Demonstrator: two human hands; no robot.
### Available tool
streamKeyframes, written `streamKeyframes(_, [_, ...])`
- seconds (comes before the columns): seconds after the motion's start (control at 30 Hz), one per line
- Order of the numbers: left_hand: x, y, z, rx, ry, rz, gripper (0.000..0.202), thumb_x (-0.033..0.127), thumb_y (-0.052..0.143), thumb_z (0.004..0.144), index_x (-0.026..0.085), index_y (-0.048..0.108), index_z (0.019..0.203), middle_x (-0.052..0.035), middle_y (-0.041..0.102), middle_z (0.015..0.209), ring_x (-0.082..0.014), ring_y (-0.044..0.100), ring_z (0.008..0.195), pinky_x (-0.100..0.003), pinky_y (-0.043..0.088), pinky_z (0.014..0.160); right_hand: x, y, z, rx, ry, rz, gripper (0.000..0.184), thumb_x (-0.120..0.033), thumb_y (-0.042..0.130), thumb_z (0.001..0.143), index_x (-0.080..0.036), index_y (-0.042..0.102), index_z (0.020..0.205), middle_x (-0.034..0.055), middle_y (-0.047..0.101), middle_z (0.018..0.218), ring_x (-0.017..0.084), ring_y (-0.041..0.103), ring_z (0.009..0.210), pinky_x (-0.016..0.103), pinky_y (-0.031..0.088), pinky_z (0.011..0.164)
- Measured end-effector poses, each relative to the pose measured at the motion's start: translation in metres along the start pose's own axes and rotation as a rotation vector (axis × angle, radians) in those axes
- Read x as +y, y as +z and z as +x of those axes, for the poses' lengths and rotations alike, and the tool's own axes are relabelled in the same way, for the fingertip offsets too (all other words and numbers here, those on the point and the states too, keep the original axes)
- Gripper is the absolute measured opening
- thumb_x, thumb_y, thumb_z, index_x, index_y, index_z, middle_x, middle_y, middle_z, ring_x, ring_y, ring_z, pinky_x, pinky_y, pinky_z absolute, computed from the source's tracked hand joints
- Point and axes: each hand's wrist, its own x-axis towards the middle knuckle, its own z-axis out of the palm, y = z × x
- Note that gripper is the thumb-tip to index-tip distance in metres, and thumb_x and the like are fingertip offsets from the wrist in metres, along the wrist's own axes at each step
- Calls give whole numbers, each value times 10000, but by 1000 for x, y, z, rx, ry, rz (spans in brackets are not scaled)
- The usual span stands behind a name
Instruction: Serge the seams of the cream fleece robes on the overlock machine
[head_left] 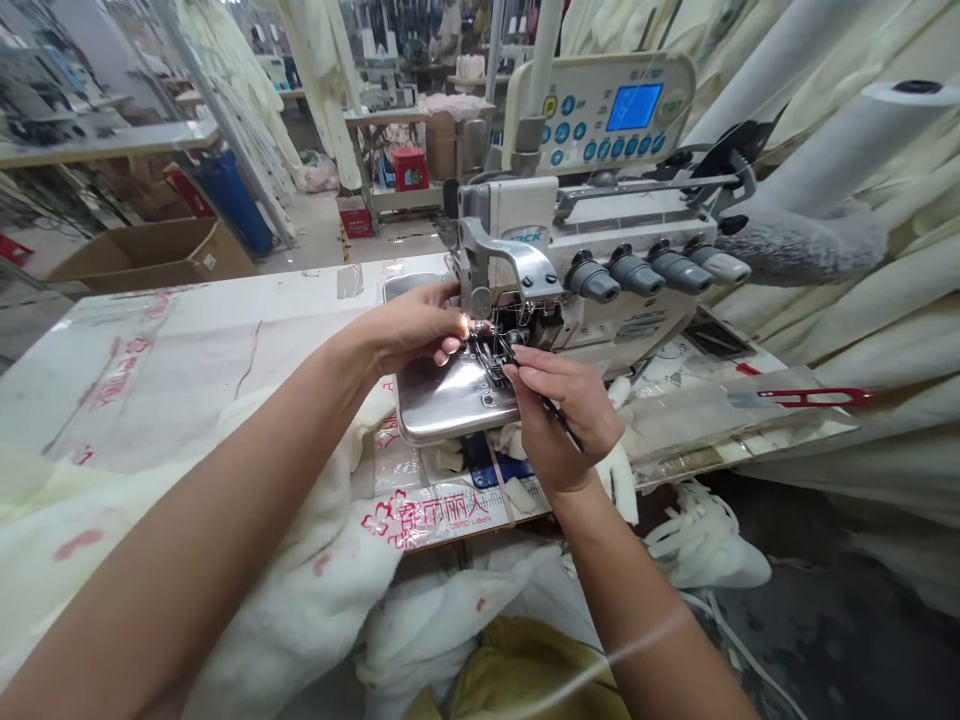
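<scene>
Both my hands work at the needle area of a white overlock sewing machine (600, 260). My left hand (416, 325) reaches in from the left, its fingers pinched together at the presser foot (491, 335); what they pinch is too small to name. My right hand (562, 405) is closed on thin black tweezers (559, 415), whose tips point up into the needle area. Under both hands lies the shiny metal machine bed (442, 400).
A control panel with a blue screen (607, 115) stands above the machine. Cream fabric (862, 300) hangs at the right and lies heaped over the table's front. Red thread snips (814, 397) rest at the right. A cardboard box (150, 255) and other workstations stand behind.
</scene>
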Motion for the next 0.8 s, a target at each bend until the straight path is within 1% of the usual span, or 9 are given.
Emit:
streamKeyframes(0.13, [-3, 1, -1, 30, 17, -13, 400, -92, 480, 685, 144, 544, 1002, 38, 508, 589, -22, 403, 377, -149, 316, 369, -4, -3, 1, -37, 13, 14, 205, -42, 592, 799, -231, 609, 874, 19, 689, 910, 167, 674, 871, 329, 581, 761])
streamKeyframes(0.23, [-2, 2, -1, 49, 10, -7, 375, -87, 487, 692, 139, 547, 985, 49, 484, 562, -24, 401, 380, -151, 323, 374, -6, -6, 0, -43, 22, 20, 219, -21, 604, 779, -223, 612, 862, 24, 690, 896, 164, 675, 846, 322, 582, 740])
streamKeyframes(0.37, [0, 3, -1, 55, 5, -22, 370, -93, 490, 696, 138, 542, 980, 32, 514, 622, -17, 414, 398, -152, 340, 388, -13, -10, 2, -13, 42, 44, 241, 10, 648, 731, -205, 623, 838, 23, 694, 867, 171, 679, 827, 324, 581, 718])
streamKeyframes(0.43, [-1, 4, -5, 82, -6, -45, 361, -75, 498, 714, 137, 525, 1005, 19, 523, 667, -20, 441, 423, -155, 372, 405, -18, -13, 5, 34, 94, 68, 243, 16, 671, 707, -197, 627, 816, 18, 696, 841, 173, 680, 802, 329, 576, 710])
streamKeyframes(0.5, [-3, 7, -14, 149, 3, -24, 355, -9, 527, 754, 146, 488, 1070, -5, 542, 735, -46, 507, 480, -173, 422, 430, -22, -17, 10, 86, 197, 110, 225, 15, 689, 690, -183, 627, 779, 16, 692, 806, 171, 680, 765, 331, 568, 703])
streamKeyframes(0.57, [-7, 10, -26, 271, 43, 75, 354, 95, 562, 795, 162, 446, 1122, -41, 574, 825, -80, 564, 534, -201, 466, 447, -26, -22, 16, 123, 306, 176, 204, 11, 699, 681, -168, 622, 743, 11, 679, 768, 162, 676, 732, 317, 565, 691])
streamKeyframes(0.63, [-11, 14, -39, 348, 63, 216, 280, 205, 564, 830, 164, 462, 1088, -66, 611, 872, -85, 566, 511, -209, 472, 421, -27, -27, 20, 143, 394, 265, 194, 6, 703, 677, -162, 614, 721, 2, 665, 742, 150, 669, 710, 298, 572, 668])
streamKeyframes(0.7, [-13, 21, -49, 292, 11, 301, 178, 290, 518, 867, 146, 525, 972, -74, 648, 843, -62, 523, 442, -185, 437, 369, -28, -33, 21, 136, 466, 371, 189, -5, 707, 675, -163, 608, 710, -5, 654, 724, 147, 663, 682, 293, 583, 630])
streamKeyframes(0.8, [-12, 33, -55, 179, -62, 266, 287, 384, 479, 885, 124, 574, 809, -74, 676, 807, -33, 483, 390, -151, 383, 329, -31, -41, 19, 80, 596, 513, 174, -32, 705, 693, -173, 604, 708, -11, 644, 725, 145, 656, 667, 305, 588, 622])
